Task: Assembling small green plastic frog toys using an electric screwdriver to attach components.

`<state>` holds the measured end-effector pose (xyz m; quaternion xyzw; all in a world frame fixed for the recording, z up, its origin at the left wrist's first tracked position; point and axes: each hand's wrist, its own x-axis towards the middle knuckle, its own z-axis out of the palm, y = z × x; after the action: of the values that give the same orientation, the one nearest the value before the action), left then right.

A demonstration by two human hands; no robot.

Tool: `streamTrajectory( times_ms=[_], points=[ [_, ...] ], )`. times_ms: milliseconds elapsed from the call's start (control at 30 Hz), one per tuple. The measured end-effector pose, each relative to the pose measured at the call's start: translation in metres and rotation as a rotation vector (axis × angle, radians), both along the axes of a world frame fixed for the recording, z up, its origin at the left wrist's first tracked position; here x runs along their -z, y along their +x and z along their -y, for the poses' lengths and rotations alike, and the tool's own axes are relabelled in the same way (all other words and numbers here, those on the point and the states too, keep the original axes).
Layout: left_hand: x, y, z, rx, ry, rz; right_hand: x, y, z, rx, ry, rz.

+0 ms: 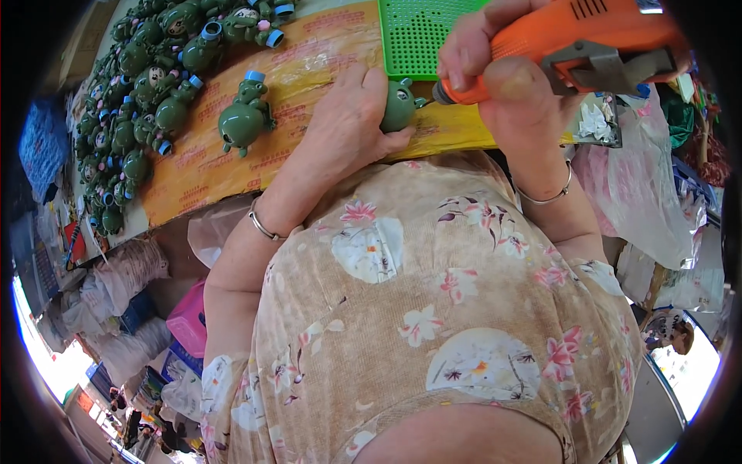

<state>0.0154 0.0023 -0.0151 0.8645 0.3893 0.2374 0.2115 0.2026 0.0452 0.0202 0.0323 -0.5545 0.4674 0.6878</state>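
Left hand [345, 116]: clamped, I see, round a green figure [398, 108] over the yellow board [456, 128].
Right hand [516, 81]: and it's gripping an orange power tool [583, 35], tip pointing left at that figure.
Lone figure [241, 125]: left of the left hand.
Pile [147, 85]: more figures, far left.
Green tray [417, 39]: just beyond the held figure.

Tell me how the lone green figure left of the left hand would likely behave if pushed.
The green figure would probably rock or roll, since its body is round and bulging. The blue piece jutting from one end might check that roll. Its glossy surface suggests stiff, rather slippery plastic.
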Motion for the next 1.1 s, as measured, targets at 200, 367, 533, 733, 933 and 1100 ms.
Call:
streamTrajectory(
  times_ms=[200,367,533,733,933,1100],
  points=[
    [0.005,-0.003,0.0,0.011,0.003,-0.026,0.012,-0.003,-0.011,0.001,0.348,-0.039],
    [0.004,0.0,-0.002,0.019,0.006,-0.019,0.009,-0.003,0.009,0.034,0.277,-0.044],
    [0.005,0.002,-0.003,0.035,-0.06,-0.067,0.012,0.007,0.009,0.225,0.245,0.263],
    [0.007,0.001,-0.001,0.037,0.025,-0.055,-0.023,0.007,0.058,0.172,-0.722,0.504],
    [0.005,-0.002,0.0,-0.014,-0.014,-0.016,0.014,0.002,0.044,0.729,-0.569,0.484],
    [0.0,-0.022,0.009,-0.044,-0.089,0.054,-0.018,0.024,0.038,0.084,-0.284,0.193]
  ],
)
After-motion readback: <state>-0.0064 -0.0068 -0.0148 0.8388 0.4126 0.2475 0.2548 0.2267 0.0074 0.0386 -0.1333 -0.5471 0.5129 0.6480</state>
